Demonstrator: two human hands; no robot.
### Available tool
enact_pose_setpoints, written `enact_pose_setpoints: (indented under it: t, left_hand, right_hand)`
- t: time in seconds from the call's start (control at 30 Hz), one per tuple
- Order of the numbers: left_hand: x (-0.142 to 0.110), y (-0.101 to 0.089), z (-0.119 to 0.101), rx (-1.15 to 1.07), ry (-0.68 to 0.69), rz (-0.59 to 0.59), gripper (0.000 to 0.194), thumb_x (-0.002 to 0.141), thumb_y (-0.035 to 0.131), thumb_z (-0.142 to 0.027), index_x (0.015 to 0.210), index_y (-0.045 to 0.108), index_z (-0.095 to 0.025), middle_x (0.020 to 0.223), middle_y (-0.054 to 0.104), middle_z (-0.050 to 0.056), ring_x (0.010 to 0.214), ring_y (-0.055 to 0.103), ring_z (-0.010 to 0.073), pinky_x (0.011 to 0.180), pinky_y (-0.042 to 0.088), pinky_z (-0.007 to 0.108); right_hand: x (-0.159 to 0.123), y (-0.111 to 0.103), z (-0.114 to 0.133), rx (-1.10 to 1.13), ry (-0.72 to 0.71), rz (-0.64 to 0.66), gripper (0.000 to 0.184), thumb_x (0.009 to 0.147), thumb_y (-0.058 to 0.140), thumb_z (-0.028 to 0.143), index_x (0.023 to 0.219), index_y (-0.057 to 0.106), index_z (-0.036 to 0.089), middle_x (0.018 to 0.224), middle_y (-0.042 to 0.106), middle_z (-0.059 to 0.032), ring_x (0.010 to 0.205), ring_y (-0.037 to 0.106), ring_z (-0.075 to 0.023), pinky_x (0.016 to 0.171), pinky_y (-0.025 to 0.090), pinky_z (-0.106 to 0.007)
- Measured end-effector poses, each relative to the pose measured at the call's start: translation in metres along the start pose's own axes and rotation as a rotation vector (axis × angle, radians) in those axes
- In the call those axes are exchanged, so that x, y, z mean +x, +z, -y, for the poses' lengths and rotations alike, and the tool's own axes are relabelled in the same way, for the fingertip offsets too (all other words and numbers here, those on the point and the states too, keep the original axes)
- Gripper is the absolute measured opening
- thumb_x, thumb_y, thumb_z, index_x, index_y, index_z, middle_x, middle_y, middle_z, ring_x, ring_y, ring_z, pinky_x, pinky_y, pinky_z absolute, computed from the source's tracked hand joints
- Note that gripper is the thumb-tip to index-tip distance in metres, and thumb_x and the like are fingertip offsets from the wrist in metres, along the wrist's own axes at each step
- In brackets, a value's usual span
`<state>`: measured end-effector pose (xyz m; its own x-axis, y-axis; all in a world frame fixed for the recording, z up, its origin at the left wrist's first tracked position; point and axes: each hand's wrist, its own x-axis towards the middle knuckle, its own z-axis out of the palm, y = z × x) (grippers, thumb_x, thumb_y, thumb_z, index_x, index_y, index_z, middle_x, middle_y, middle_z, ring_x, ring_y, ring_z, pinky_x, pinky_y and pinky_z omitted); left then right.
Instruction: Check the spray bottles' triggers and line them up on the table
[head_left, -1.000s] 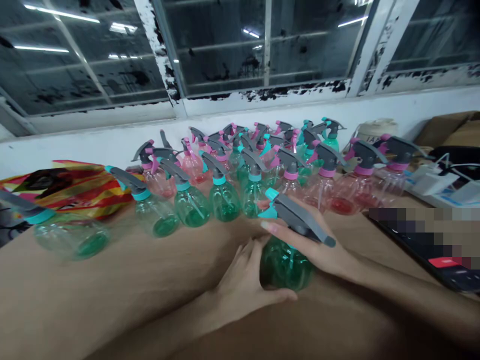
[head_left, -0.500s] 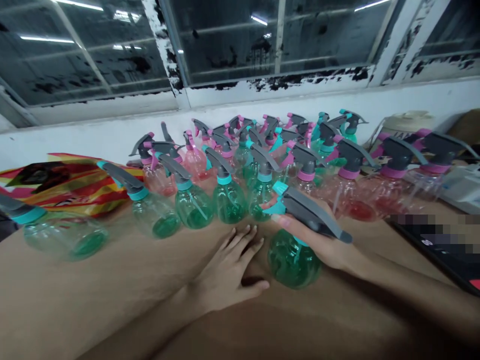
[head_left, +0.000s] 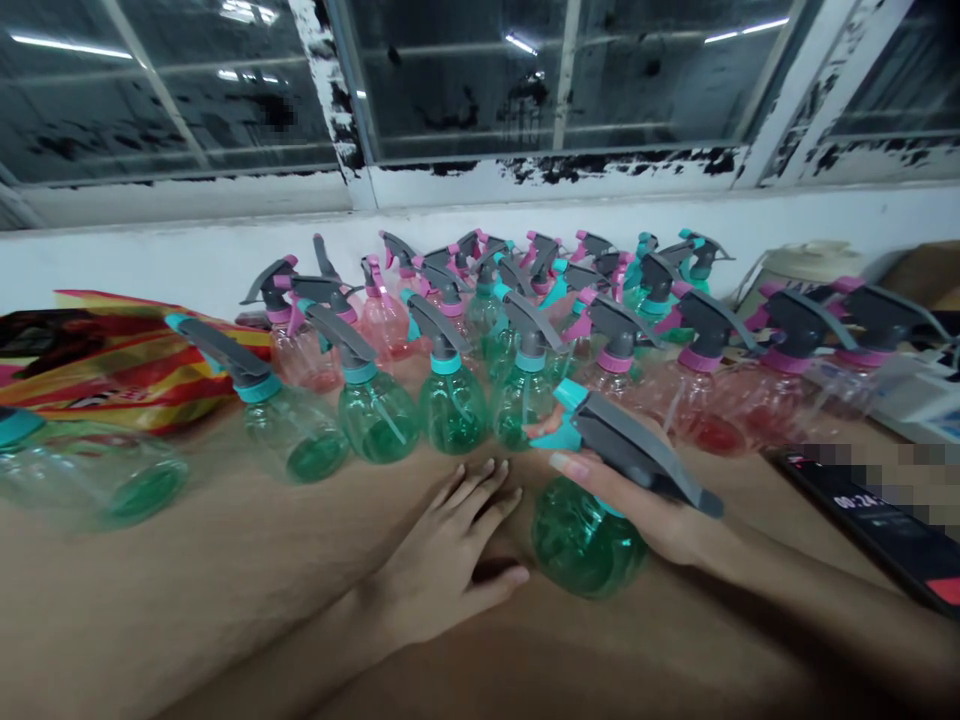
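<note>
At lower centre, the left hand (head_left: 442,560) lies palm down on the table (head_left: 247,600), its fingers released and slightly spread, holding nothing. Just right of it, right of the frame's centre, the green spray bottle (head_left: 589,540) stands with its neck grasped by the fingers of the right hand (head_left: 637,490); a phone (head_left: 862,520) lies at the lower right.

Item: Left hand (head_left: 442,565), left of the nearest spray bottle (head_left: 589,545); bare, slim fingers, nails reaching slightly past the tips. Item: left forearm (head_left: 300,645), left of the spray bottle; bare, slender. Item: Right hand (head_left: 664,515), beside the spray bottle's neck; bare, rounded nail showing. Item: right forearm (head_left: 817,595), right of the spray bottle; bare, slender.
</note>
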<state>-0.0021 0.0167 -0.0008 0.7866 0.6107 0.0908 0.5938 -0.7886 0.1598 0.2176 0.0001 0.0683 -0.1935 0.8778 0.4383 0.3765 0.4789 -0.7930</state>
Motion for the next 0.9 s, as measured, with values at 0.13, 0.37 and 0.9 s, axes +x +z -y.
enact_pose_setpoints:
  t: [0.13,0.37,0.9]
  left_hand:
    - [0.0001,-0.0006,-0.0004,-0.009,-0.006,0.007,0.066,0.092,0.044,-0.056,0.144,0.033,-0.017,0.15,0.033,0.011,0.138,0.026,0.0283,0.113,0.019,0.048]
    - [0.0005,-0.0007,-0.0002,-0.028,-0.003,-0.019,0.067,0.091,0.047,-0.055,0.145,0.03,-0.019,0.15,0.031,0.01,0.138,0.026,0.0298,0.112,0.02,0.049]
    - [0.001,-0.0015,0.0002,-0.028,-0.004,0.001,0.066,0.091,0.048,-0.053,0.144,0.032,-0.019,0.15,0.032,0.011,0.138,0.026,0.0299,0.112,0.021,0.051]
  right_hand:
    - [-0.0023,0.0006,-0.0022,0.007,0.021,-0.003,0.026,0.083,0.059,0.04,0.105,0.062,0.026,0.073,0.063,0.0007,0.06,0.058,-0.0169,0.059,0.05,-0.033]
    - [-0.0036,0.0024,-0.0051,0.006,0.035,-0.009,0.022,0.083,0.058,0.041,0.099,0.064,0.027,0.065,0.059,0.0019,0.057,0.056,-0.0169,0.057,0.049,-0.032]
    - [-0.001,0.0013,-0.0052,0.059,0.004,0.029,0.02,0.085,0.058,0.035,0.101,0.064,0.025,0.089,0.068,-0.0013,0.075,0.064,-0.017,0.069,0.051,-0.031]
